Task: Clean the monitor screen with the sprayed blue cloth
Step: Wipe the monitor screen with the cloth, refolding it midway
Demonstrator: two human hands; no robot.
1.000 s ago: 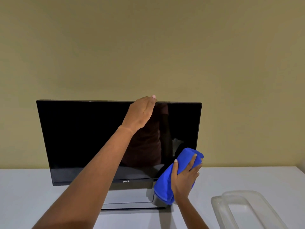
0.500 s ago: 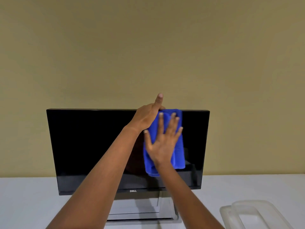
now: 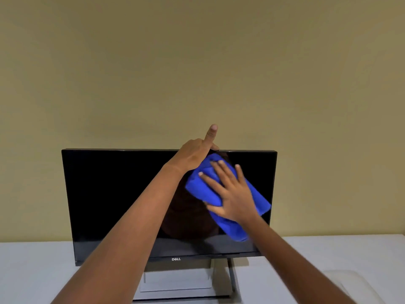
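Blue cloth (image 3: 221,194) flat under spread fingers of right hand (image 3: 233,197), pressed on monitor screen (image 3: 114,200), left hand (image 3: 194,155) gripping top edge, index finger raised

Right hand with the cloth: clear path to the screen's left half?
Probably not directly: the left forearm crosses the screen between the right hand, flat on the blue cloth, and the left half.

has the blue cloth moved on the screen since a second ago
Yes. The blue cloth went from the monitor's lower right corner up toward its top edge.
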